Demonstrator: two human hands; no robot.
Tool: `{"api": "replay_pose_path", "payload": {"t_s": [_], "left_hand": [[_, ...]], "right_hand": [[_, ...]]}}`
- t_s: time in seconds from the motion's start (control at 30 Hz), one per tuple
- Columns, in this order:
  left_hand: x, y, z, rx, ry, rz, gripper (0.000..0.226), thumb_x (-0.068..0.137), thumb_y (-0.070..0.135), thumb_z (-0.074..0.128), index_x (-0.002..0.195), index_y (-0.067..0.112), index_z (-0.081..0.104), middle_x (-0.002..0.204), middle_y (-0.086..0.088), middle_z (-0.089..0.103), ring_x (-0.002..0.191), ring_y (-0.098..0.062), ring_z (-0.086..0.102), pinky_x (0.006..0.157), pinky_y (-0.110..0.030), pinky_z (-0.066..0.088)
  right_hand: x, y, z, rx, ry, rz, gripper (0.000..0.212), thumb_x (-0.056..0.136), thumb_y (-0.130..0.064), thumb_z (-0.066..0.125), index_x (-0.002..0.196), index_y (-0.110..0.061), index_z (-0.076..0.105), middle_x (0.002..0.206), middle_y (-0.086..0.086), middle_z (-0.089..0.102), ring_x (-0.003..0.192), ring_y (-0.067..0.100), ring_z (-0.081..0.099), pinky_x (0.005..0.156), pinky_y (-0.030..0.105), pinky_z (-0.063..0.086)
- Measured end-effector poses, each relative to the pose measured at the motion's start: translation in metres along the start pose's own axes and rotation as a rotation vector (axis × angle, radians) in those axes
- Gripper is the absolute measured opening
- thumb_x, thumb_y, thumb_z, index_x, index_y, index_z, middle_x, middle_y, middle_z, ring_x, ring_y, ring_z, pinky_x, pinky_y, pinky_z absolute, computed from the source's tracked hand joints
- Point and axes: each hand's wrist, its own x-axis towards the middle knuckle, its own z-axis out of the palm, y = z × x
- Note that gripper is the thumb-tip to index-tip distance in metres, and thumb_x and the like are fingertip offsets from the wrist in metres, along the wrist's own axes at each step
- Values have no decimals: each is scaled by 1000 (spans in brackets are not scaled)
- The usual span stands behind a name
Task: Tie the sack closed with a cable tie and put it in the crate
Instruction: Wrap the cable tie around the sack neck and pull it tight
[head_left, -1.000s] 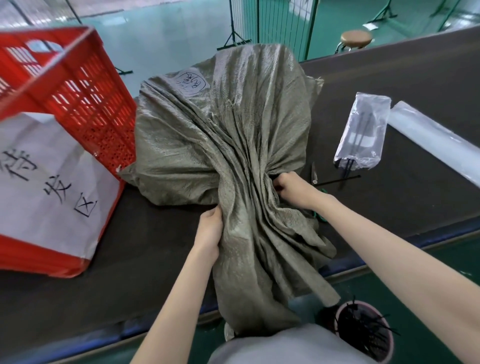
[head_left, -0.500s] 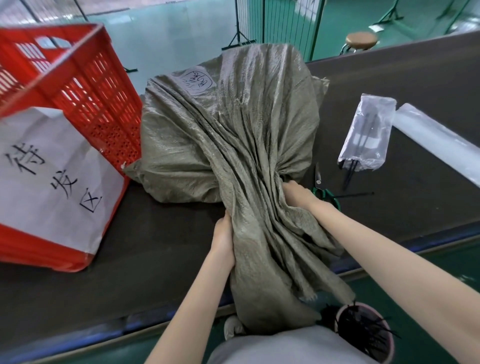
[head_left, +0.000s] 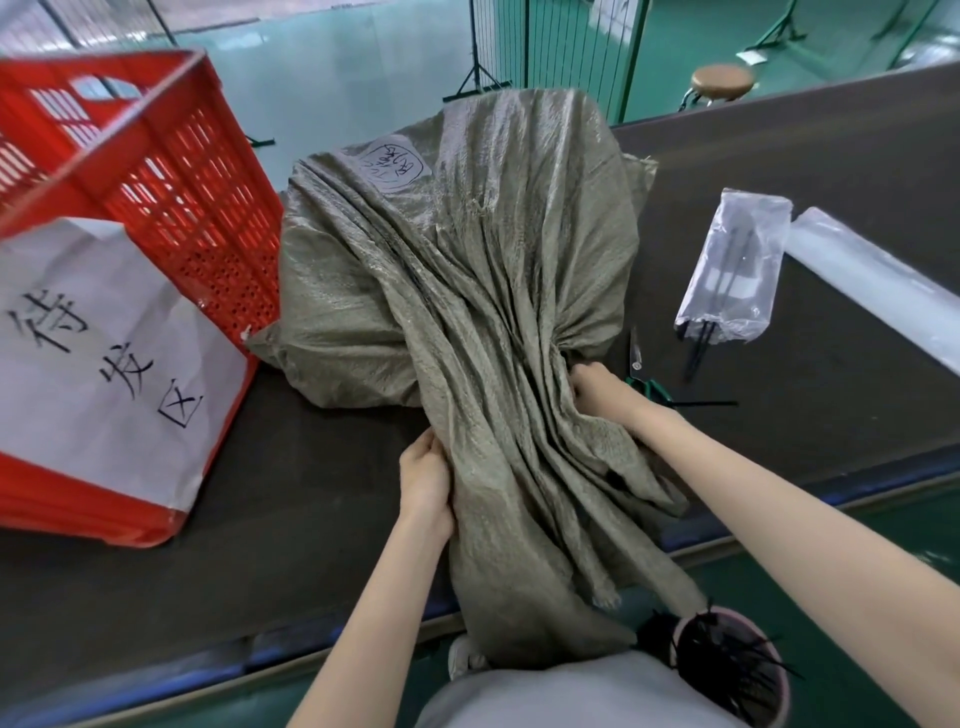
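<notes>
so not much moved in that last second, tbh. the sack (head_left: 467, 270) lay on its side on the bench (head_left: 291, 493), just beside the red crate (head_left: 171, 171), with its open end trailing off the near edge toward me. my left grip (head_left: 426, 483) was curled round the left side of the gathered neck and my right grip (head_left: 597, 387) was pinching the bunched cloth on the other side. same hold as a second before, only the right one had slid a touch nearer me along the neck, so the green-handled scissors (head_left: 647, 384) behind it showed more.

what that meant, i reckon: i was still only gathering. the neck looked loosely pleated rather than squeezed into a tight throat, and nothing was wrapped round it yet. a single black cable tie (head_left: 709, 403) lay loose on the bench right of my right grip, with more in the clear bag (head_left: 732, 270) beyond it and a tub (head_left: 727, 665) of them down by my side. my guess was one grip had to take the whole neck so the other could fetch that tie. the crate came after.
</notes>
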Motion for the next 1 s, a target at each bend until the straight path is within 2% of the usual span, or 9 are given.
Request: {"api": "replay_pose_path", "payload": {"t_s": [0.1, 0.13, 0.2, 0.33, 0.47, 0.57, 0.77, 0.9, 1.0], "left_hand": [[11, 1, -13, 15, 67, 49, 35, 101, 6, 33, 94, 7, 67, 103, -16, 70, 100, -32, 65, 94, -44, 52], [14, 4, -18, 26, 77, 83, 34, 103, 9, 32, 100, 5, 66, 107, -16, 69, 94, -28, 66, 89, -41, 54], [20, 11, -28, 67, 92, 182, 34, 104, 15, 32, 112, 2, 62, 108, -16, 68, 79, -20, 65, 78, -34, 52], [33, 27, -48, 122, 150, 414, 28, 103, 15, 33, 106, 3, 59, 93, -13, 69, 55, -4, 64, 62, -20, 52], [37, 44, -58, 120, 216, 526, 26, 103, 12, 35, 96, 7, 60, 76, -6, 69, 46, -2, 61, 51, -12, 48], [33, 56, -53, 41, 229, 552, 21, 101, 13, 38, 92, 8, 57, 64, 0, 71, 45, -4, 60, 51, -14, 48], [23, 79, -33, -164, 148, 603, 16, 98, 11, 47, 87, 14, 58, 71, 0, 73, 54, -6, 62, 61, -17, 51], [16, 92, -29, -37, 62, 699, 17, 95, 7, 51, 90, 15, 65, 74, 3, 74, 60, -6, 63, 65, -18, 52], [18, 97, -30, 83, 79, 780, 13, 94, 8, 54, 93, 11, 67, 63, 8, 70, 54, -4, 58, 60, -16, 49]], "right_hand": [[-4, 9, -7, 34, 58, -27, 20, 80, -16, 62, 92, -2, 67, 89, 23, 65, 94, 28, 64, 77, 39, 48], [-6, 12, -11, 53, 68, -39, 14, 80, -15, 64, 89, -7, 70, 82, 16, 64, 89, 21, 63, 76, 37, 48], [-9, 19, -20, 69, 96, -52, 11, 79, -14, 65, 86, -14, 74, 80, 12, 69, 83, 20, 64, 76, 35, 51], [-12, 28, -38, 84, 184, -42, 8, 80, -14, 67, 83, -13, 74, 76, 15, 70, 76, 24, 63, 69, 30, 47], [-14, 31, -48, 212, 249, -32, 14, 81, -20, 71, 69, -13, 69, 60, 10, 61, 60, 18, 53, 57, 28, 40], [-11, 30, -48, 352, 275, 21, 18, 81, -22, 71, 66, -12, 69, 57, 9, 60, 54, 16, 51, 59, 28, 42], [-8, 25, -40, 537, 206, 90, 25, 82, -14, 69, 59, -10, 59, 52, 6, 53, 46, 13, 45, 46, 20, 38], [-10, 28, -47, 715, 155, 77, 17, 83, -12, 68, 73, 2, 66, 47, 3, 47, 42, 11, 33, 38, 16, 25], [-15, 27, -57, 877, 179, 87, 18, 85, -13, 65, 71, -2, 64, 39, -8, 45, 37, 6, 29, 37, 16, 19]]}}
